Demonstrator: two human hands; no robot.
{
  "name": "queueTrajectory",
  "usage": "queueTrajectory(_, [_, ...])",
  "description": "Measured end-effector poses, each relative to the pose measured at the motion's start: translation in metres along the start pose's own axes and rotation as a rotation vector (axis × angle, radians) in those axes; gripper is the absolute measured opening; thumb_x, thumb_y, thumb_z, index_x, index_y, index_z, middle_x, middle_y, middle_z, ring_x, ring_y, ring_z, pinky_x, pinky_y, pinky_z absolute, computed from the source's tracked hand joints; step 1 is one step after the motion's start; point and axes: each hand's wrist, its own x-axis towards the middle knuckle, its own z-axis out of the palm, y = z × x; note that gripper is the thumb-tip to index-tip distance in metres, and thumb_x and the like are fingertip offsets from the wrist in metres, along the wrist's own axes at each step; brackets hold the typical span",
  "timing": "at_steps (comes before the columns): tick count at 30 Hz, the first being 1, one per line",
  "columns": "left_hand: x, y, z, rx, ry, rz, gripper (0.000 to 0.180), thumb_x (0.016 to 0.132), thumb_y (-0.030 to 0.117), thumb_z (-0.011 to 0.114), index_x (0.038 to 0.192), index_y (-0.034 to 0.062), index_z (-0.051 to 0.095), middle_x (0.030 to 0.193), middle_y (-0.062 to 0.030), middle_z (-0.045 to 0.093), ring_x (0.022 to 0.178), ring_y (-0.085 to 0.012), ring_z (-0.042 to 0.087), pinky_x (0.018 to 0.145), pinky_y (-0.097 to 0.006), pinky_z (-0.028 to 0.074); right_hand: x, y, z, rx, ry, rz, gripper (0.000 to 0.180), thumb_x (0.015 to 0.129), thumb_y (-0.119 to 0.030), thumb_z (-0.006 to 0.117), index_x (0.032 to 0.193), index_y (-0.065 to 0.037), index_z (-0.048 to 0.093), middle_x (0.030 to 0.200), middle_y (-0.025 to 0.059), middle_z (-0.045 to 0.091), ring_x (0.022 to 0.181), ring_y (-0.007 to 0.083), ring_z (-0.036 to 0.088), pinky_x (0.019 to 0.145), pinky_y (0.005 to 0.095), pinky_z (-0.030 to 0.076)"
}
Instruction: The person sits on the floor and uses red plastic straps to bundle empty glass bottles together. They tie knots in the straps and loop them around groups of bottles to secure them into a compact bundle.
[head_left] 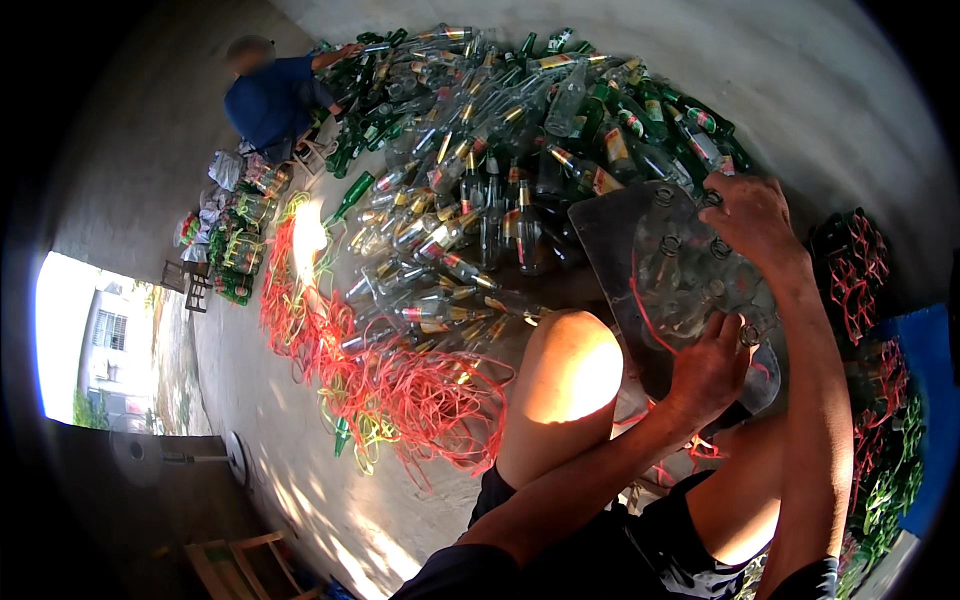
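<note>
The left hand [712, 362] was curled around the near edge of a clear bundle of glass bottles [680, 275], fingers pressed onto a bottle mouth at its lower right. The right hand [752, 215] gripped the far top of the same bundle, fingers closed over the round mouths. The bundle sat in front of the person, at about three o'clock from the bare knee [565, 385], its bottles smooth, transparent and packed neck-up, with a red strand running through them.

At twelve o'clock lay a large heap of loose bottles [500, 150], clear and green glass, glossy, many with red-and-gold bands on the necks and pale rectangular labels on the bodies. At nine o'clock from the knee spread a tangled pile of red and yellow-green cords [390, 380], thin and wiry on the rough grey concrete floor [270, 440].

At three o'clock stood tied bundles of green bottles [850, 265] laced with red cord. At eleven o'clock another person in a blue shirt [270, 95] sat by the heap, with more bundled bottles [235, 250] just beside.
</note>
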Motion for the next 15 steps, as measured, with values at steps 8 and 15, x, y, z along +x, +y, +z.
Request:
queueTrajectory(8, [0.003,0.003,0.003,-0.005,0.024,0.038,0.035,0.095,0.014,0.069,0.125,0.0028,0.052,0.111,-0.0194,0.064,0.088,-0.0452,0.071,0.069,-0.054,0.056,0.006,0.008,-0.004,0.009,-0.046,0.001,0.027,0.08,-0.029,0.077,0.099,-0.011,0.073,0.087,0.0117,0.075,0.103,0.0333,0.068,0.095,0.0446,0.042])
queueTrajectory(15, [0.006,0.002,0.007,-0.003,0.045,0.071,0.027,0.097,0.015,0.07,0.117,0.0033,0.055,0.105,-0.02,0.065,0.086,-0.045,0.07,0.067,-0.053,0.054,0.011,0.021,0.01,0.002,-0.046,-0.085,0.028,0.08,-0.029,0.077,0.099,-0.009,0.073,0.1,0.0114,0.076,0.106,0.0302,0.069,0.098,0.0443,0.043])
